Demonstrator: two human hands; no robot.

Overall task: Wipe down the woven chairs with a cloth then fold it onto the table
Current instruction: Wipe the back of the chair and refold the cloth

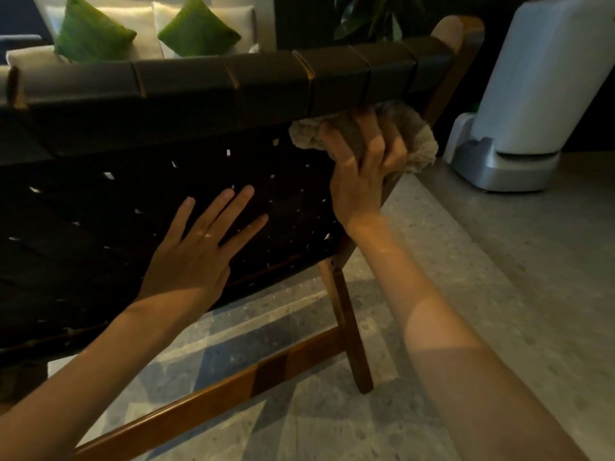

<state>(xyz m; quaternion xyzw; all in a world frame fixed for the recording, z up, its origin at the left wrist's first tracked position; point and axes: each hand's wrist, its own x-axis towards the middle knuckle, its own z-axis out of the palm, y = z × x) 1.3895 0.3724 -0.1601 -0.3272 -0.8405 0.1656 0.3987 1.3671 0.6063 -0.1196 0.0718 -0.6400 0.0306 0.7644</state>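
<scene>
Against the dark woven chair back (100, 211), my left hand (196, 251) lies flat with fingers straight and spread, and at two o'clock from it my right hand (362, 164) clamps the bunched beige cloth (421, 144) just under the top rail (266, 78)

Green cushions (95, 31), leafy plant (362, 15), white appliance (539, 78).

You've got one chair (233, 81), one cloth (421, 148), two green cushions (93, 31), one plant (366, 15) and one white machine (539, 78). Hands: two, your left hand (196, 257) and right hand (362, 168).
</scene>
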